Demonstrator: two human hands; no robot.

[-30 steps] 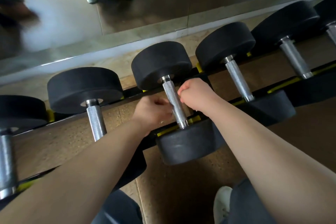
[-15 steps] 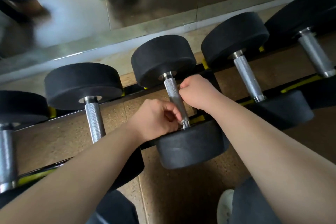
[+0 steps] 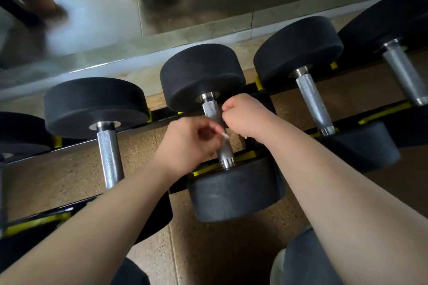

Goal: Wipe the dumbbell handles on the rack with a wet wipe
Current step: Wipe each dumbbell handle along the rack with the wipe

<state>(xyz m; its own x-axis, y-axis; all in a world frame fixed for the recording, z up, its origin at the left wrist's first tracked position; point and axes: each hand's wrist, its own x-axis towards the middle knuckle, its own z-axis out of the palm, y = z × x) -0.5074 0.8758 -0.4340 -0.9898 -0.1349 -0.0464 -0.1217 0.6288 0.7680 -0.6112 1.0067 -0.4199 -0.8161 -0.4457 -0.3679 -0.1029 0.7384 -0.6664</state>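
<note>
Both hands, left (image 3: pixel 191 143) and right (image 3: pixel 245 118), are curled shut, pinching a white wipe (image 3: pixel 224 134) stretched between them against the metal handle (image 3: pixel 217 132).

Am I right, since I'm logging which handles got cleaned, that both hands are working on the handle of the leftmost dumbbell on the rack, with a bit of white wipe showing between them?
Not quite. The head view shows the left hand and right hand on the handle of the middle dumbbell, not the leftmost. The bit of white wipe does show between them.
</note>
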